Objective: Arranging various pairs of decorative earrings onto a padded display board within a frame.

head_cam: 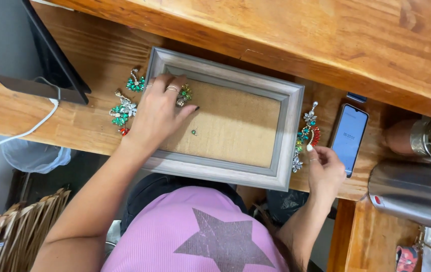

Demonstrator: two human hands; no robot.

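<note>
A grey wooden frame (290,132) with a burlap backing lies on the wooden desk (79,126). My left hand (157,110) rests over the frame's left side, fingers spread, beside a green jewelled earring (185,93) on the burlap. A tiny green stud (194,132) is pinned in the burlap. Left of the frame lie two green jewelled earrings (136,82) (121,113) and a small red piece (124,131). My right hand (325,167) pinches the lower end of a row of colourful earrings (306,136) beside the frame's right edge.
A smartphone (349,137) with a lit screen lies right of the earrings. A metal flask (414,194) and a jar with a metal lid (417,138) stand at right. A dark tablet (49,55) with white cable sits at left. A wicker basket (19,226) is below.
</note>
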